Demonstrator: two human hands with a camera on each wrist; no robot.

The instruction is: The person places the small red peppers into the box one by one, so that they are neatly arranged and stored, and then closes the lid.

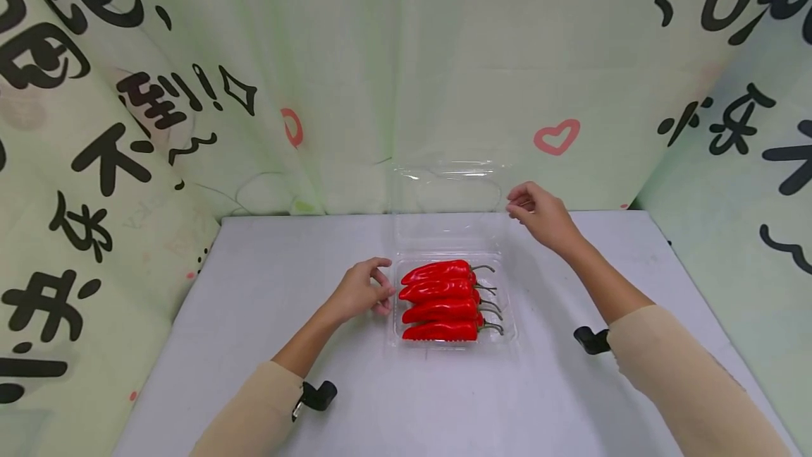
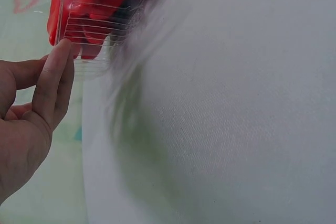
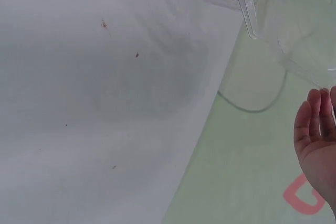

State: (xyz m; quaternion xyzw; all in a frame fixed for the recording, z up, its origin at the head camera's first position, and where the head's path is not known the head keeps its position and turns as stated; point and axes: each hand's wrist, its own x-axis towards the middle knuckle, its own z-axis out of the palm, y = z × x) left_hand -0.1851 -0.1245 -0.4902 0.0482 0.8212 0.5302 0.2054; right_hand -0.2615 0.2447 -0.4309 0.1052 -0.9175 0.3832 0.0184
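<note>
A clear plastic clamshell box point(image 1: 510, 316) sits on the table, its lid point(image 1: 453, 228) raised upright at the back. Several glossy red peppers point(image 1: 440, 311) with thin green stems lie side by side in the base. My left hand point(image 1: 361, 290) is at the base's left side, and the left wrist view has its straight fingers point(image 2: 50, 80) touching the ribbed wall. At the lid's right edge is my right hand point(image 1: 542, 214); its fingertips point(image 3: 314, 95) meet the edge in the right wrist view, fingers fairly straight. The right thumb is hidden there.
The white table point(image 1: 304, 407) reaches back to a pale green printed curtain point(image 1: 342, 76), which also hangs on both sides. Black wrist camera mounts stick out at the left cuff point(image 1: 319, 395) and the right cuff point(image 1: 591, 339).
</note>
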